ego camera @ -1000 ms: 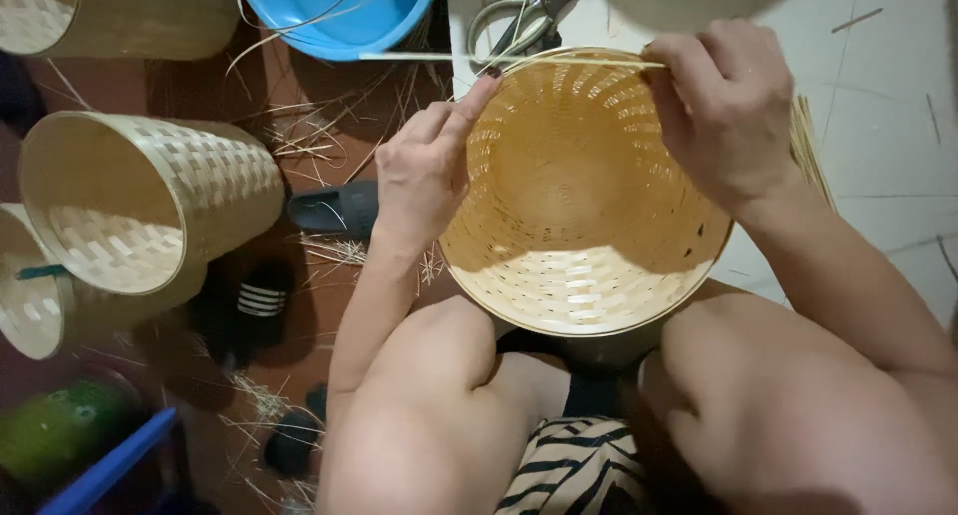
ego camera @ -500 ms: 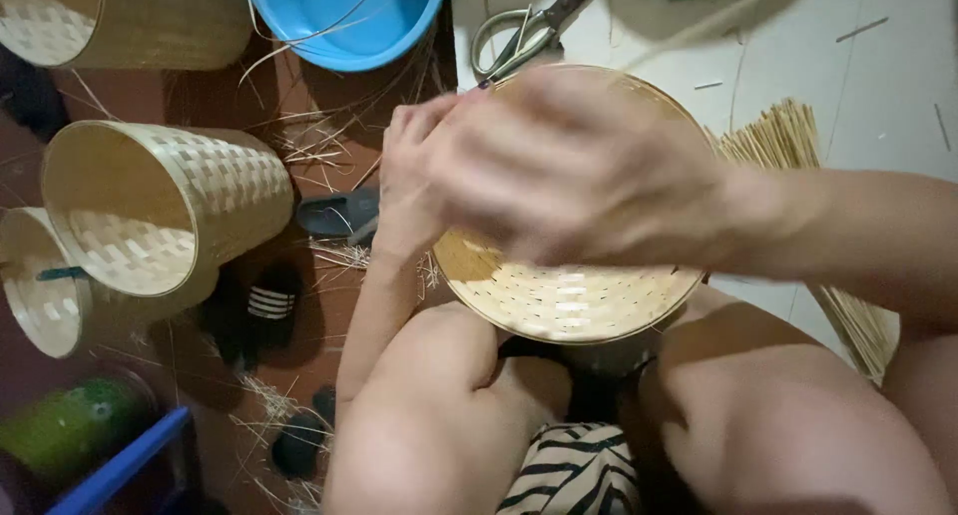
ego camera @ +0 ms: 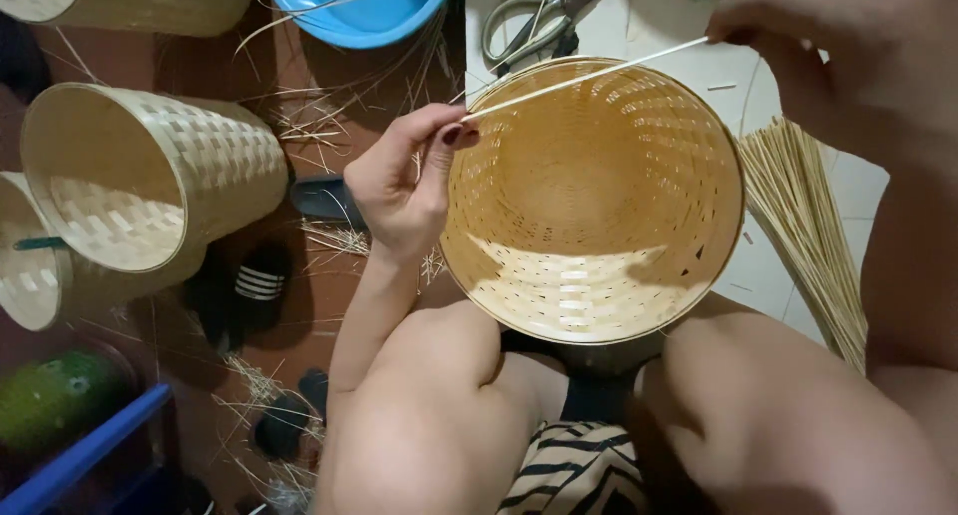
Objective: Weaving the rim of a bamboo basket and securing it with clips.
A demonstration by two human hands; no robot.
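1. holding a woven bamboo basket point(ego camera: 594, 206) between the knees, mouth up toward the camera; body of the weave looks complete all the way round, base intact, walls even.
2. thin bamboo strip point(ego camera: 584, 77) stretched straight across the far side of the basket mouth, from one hand to the other, lying on or just above the rim; cannot tell if it touches.
3. left hand point(ego camera: 399, 181): fingers pinched narrow on the near end of the strip, right at the left edge of the rim.
4. right hand point(ego camera: 798, 26): closed on the far end of the strip, raised beyond the upper right of the rim.
5. judgement: weaving done; rim work is the step in hand. strip not yet bent to the curve or tucked in, so binding appears barely begun.
6. left to do, as judged: seat the strip round the rim, fix it, trim ends.
7. nearby: scissors point(ego camera: 534, 26) on the pale floor just beyond the basket; bundle of bamboo sticks point(ego camera: 808, 226) to the right; finished-looking baskets point(ego camera: 150, 176) lying on their sides at left; blue basin point(ego camera: 359, 6) at top.
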